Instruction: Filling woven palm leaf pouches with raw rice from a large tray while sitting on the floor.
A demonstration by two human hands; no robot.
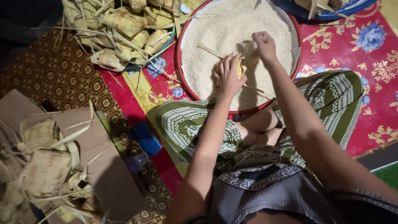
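Bright centre, dim blurred left edge

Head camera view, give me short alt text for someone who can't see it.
A seated person's left hand holds a small woven palm-leaf pouch over a round red-rimmed basin of white rice while the right hand pinches rice above it.

a round red-rimmed basin of white rice [182, 62] is sitting before the crossed legs; woven palm-leaf pouches in a bowl [124, 25] are lying left of it, empty woven pouches on brown cardboard [45, 166] nearer left.

woven pouch [239, 69] mostly hidden by left hand [229, 76], rice basin [180, 62] cut off at top edge
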